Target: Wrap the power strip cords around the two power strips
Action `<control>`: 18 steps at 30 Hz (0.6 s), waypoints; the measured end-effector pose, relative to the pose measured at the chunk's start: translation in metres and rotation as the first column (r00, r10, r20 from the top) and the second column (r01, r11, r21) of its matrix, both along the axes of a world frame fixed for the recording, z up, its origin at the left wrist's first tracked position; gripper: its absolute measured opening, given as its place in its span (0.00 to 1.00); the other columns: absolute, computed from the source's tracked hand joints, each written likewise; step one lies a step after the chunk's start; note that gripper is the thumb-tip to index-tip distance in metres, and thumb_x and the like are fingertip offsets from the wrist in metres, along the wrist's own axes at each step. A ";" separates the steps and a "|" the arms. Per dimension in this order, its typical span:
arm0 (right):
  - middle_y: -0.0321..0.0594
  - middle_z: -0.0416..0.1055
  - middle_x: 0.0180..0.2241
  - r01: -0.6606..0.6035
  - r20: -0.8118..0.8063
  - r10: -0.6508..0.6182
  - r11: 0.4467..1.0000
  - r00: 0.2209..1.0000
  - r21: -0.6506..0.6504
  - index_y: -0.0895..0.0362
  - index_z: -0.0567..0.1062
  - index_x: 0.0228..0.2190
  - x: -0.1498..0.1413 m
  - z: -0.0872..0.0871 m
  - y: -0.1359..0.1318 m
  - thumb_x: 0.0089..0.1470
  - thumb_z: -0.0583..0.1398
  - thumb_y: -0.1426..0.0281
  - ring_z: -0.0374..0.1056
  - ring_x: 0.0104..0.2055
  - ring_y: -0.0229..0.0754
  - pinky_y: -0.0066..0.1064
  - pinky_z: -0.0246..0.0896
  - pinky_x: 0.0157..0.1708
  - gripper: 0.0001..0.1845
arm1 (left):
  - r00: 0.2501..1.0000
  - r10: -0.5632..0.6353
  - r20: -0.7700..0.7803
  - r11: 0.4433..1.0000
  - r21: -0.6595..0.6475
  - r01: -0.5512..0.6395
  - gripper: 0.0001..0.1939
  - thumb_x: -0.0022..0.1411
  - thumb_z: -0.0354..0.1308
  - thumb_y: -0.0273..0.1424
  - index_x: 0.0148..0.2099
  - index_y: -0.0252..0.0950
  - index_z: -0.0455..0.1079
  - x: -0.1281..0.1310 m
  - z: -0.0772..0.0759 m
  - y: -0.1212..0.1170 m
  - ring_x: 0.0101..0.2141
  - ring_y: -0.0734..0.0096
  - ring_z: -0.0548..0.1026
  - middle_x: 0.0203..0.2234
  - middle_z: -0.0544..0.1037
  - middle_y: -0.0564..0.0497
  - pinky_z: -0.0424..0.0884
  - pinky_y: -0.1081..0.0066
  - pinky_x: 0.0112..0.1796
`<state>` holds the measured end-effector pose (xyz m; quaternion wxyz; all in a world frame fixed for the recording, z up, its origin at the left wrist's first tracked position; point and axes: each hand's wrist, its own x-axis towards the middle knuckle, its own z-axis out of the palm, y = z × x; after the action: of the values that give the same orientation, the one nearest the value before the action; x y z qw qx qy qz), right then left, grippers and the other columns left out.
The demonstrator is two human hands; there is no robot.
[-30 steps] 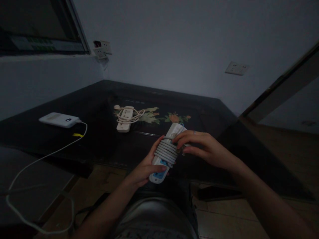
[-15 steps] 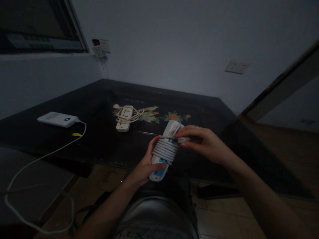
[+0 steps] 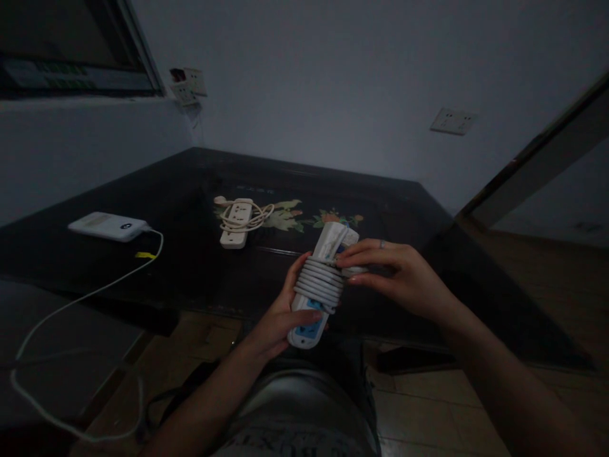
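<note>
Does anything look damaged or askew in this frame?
Yes: at upper left, a pale, square wall socket sits tilted below a small, dark opening, as though pulled loose. Nothing else stands out.

Left hand [image 3: 283, 317] grips strip [image 3: 307, 331], cord [image 3: 320, 282] wound around it. Right hand [image 3: 399, 273] at strip's right edge. Second strip [image 3: 241, 211], white device [image 3: 110, 227] left of strip.

Left hand [image 3: 280, 320] clasped, thumb [image 3: 304, 317] on top; right hand [image 3: 402, 270] raised, fingers [image 3: 365, 256] pinching

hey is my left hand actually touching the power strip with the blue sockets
Touching: the head view shows the left hand gripping the power strip, its thumb lying across the blue sockets.
</note>
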<state>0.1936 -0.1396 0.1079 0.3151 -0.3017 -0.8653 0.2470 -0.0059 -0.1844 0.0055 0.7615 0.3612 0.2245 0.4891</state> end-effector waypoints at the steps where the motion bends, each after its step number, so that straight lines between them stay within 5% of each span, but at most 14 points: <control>1: 0.40 0.77 0.41 0.004 -0.006 -0.004 1.000 1.000 -0.015 0.52 0.80 0.39 0.001 0.000 0.001 0.52 0.64 0.71 0.72 0.44 0.41 0.34 0.67 0.47 0.10 | 1.000 -0.003 -0.004 1.000 -0.008 0.003 0.50 0.49 0.65 0.21 0.64 0.60 0.43 0.000 0.001 0.000 0.43 0.54 0.76 0.57 0.65 0.46 0.76 0.66 0.31; 10: 0.41 0.78 0.40 0.081 0.005 -0.081 0.992 0.997 -0.093 0.53 0.80 0.38 0.007 -0.008 0.011 0.51 0.64 0.68 0.71 0.45 0.44 0.37 0.66 0.47 0.10 | 0.999 -0.011 -0.045 0.997 -0.074 0.008 0.52 0.47 0.65 0.21 0.66 0.57 0.41 0.002 0.008 0.001 0.40 0.57 0.76 0.51 0.69 0.45 0.75 0.68 0.30; 18: 0.40 0.78 0.40 0.114 0.029 -0.114 0.993 0.993 0.007 0.52 0.80 0.38 0.013 -0.016 0.011 0.53 0.63 0.68 0.71 0.45 0.45 0.39 0.67 0.46 0.09 | 0.995 -0.011 -0.100 0.997 -0.079 0.003 0.52 0.47 0.65 0.21 0.65 0.57 0.43 0.004 0.004 0.006 0.41 0.55 0.75 0.55 0.66 0.43 0.75 0.67 0.30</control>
<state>0.2063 -0.1281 0.0919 0.3168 -0.3533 -0.8519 0.2217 -0.0020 -0.1788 0.0092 0.7646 0.3558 0.2806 0.4584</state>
